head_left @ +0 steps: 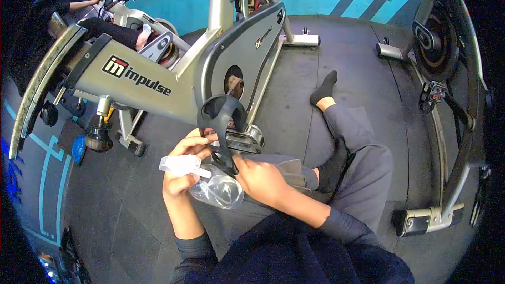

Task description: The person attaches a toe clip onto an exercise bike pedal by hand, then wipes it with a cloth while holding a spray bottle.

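A clear spray bottle (216, 192) with a white spray head (181, 164) lies tilted in my left hand (179, 183). The thumb is bent against the bottle's neck, and the upper fingers reach to the black pedal (226, 121) of an exercise bike. My right hand (263, 181) is curled at the lower end of the pedal's black strap (225, 158), just right of the bottle. Its fingertips are partly hidden there, so whatever they grip does not show clearly. The pedal hangs on the near side of the grey bike (252, 47) marked "impulse".
My crossed legs (363, 173) rest on the dark mat floor (294, 89). Another bike (434, 47) stands at the right. Behind the near bike, at upper left, a person's arm (81, 4) reaches to another machine. A blue ball-like object (78, 148) sits at the left.
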Demonstrator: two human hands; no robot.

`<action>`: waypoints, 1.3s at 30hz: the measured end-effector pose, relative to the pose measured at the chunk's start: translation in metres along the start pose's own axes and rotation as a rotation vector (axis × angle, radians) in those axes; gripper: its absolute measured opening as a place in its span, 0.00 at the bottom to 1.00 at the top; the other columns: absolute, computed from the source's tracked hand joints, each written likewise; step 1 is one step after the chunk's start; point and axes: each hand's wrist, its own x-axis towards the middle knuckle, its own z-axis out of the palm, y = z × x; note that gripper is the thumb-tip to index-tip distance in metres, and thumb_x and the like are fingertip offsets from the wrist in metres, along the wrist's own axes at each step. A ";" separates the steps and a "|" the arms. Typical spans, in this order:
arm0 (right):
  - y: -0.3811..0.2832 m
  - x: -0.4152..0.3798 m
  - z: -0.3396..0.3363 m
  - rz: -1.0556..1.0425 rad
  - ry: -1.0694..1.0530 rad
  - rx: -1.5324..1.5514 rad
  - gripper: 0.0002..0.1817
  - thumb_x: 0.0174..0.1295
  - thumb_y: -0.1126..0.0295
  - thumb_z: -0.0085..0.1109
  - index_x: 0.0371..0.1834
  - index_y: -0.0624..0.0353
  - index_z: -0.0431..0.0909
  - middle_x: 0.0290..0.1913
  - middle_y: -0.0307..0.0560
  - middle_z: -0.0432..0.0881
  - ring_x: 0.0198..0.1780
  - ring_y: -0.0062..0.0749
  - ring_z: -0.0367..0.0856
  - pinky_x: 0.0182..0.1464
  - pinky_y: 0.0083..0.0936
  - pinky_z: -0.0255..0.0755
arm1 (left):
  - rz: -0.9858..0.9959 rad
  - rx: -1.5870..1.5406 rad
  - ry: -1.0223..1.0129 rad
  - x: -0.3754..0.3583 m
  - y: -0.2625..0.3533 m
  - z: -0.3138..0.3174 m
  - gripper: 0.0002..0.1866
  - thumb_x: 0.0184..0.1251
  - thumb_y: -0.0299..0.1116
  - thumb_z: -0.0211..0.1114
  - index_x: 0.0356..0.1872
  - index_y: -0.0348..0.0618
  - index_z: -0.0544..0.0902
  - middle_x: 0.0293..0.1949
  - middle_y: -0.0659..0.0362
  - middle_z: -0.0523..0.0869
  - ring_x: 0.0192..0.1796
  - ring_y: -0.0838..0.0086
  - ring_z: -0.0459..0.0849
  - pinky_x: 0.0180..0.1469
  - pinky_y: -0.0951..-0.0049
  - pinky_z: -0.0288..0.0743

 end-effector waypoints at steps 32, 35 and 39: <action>0.036 0.013 -0.020 0.406 0.204 0.553 0.15 0.64 0.57 0.59 0.40 0.58 0.77 0.23 0.30 0.73 0.24 0.14 0.67 0.27 0.15 0.60 | -0.022 0.279 0.149 -0.043 -0.022 0.025 0.33 0.42 0.26 0.61 0.58 0.36 0.71 0.47 0.55 0.74 0.49 0.70 0.77 0.51 0.71 0.73; 0.040 0.014 -0.019 0.470 0.184 0.678 0.19 0.63 0.54 0.59 0.43 0.61 0.79 0.24 0.38 0.78 0.27 0.20 0.72 0.32 0.21 0.66 | -0.090 0.200 0.016 -0.040 -0.025 0.047 0.38 0.44 0.18 0.58 0.65 0.36 0.66 0.44 0.56 0.79 0.47 0.73 0.79 0.51 0.73 0.74; 0.036 0.014 -0.025 0.541 0.088 0.756 0.18 0.65 0.54 0.56 0.41 0.59 0.79 0.21 0.34 0.75 0.24 0.17 0.70 0.27 0.18 0.62 | -0.146 0.215 0.014 -0.035 -0.035 0.062 0.42 0.46 0.17 0.58 0.70 0.38 0.59 0.45 0.56 0.80 0.47 0.72 0.80 0.51 0.73 0.74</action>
